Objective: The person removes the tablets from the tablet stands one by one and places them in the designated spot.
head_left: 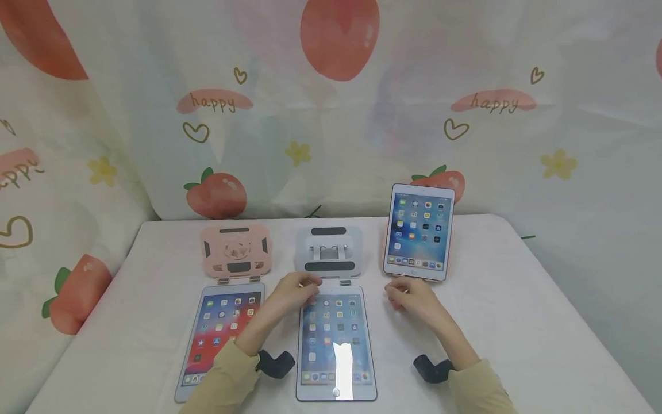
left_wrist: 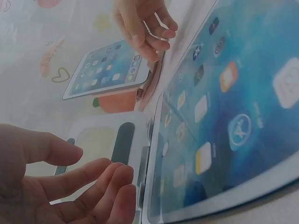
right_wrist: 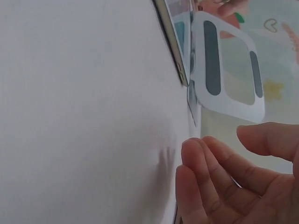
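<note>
My left hand point(head_left: 296, 292) hovers over the top left corner of the middle tablet point(head_left: 336, 345), close to a pale blue tablet stand point(head_left: 358, 253). Its fingers are loosely bent with nothing between them, as the left wrist view shows. The middle tablet lies flat, screen lit, with a bright reflection on its lower part. In front of another tablet point(head_left: 420, 230), propped up on a pink stand point(head_left: 385, 247), is my right hand point(head_left: 418, 298). In the right wrist view the right hand's fingers point(right_wrist: 191, 156) are relaxed and hold nothing, just above the white tabletop.
A third tablet point(head_left: 212, 339) with a red and blue screen lies at the left, partly behind my left forearm. Behind it a pink stand point(head_left: 238, 247) stands near the back edge. The white table point(head_left: 517, 322) meets a fruit-printed curtain point(head_left: 331, 138).
</note>
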`<action>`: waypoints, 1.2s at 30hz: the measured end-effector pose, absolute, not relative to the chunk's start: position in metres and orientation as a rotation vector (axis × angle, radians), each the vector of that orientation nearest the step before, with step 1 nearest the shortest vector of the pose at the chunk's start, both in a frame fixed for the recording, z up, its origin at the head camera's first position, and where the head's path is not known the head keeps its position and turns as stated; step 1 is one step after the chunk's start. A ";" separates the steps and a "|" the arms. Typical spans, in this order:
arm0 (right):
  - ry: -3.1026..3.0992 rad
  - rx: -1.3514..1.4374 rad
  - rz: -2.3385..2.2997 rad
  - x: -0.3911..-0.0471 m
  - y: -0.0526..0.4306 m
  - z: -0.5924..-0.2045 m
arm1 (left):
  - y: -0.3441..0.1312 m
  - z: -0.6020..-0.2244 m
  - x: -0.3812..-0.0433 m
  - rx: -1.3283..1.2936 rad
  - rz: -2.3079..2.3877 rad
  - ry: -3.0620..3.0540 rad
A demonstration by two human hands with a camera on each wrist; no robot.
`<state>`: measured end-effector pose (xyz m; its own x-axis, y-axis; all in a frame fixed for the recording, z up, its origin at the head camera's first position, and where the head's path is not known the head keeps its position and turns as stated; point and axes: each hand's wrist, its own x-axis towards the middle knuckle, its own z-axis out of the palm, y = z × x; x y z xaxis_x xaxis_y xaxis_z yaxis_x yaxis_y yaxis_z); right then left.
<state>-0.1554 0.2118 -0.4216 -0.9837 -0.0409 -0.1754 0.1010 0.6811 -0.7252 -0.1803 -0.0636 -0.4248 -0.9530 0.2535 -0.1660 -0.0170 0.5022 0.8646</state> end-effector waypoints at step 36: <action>2.930 0.100 -1.251 -0.193 0.300 -0.370 | 0.015 -0.376 -0.241 0.319 1.704 2.240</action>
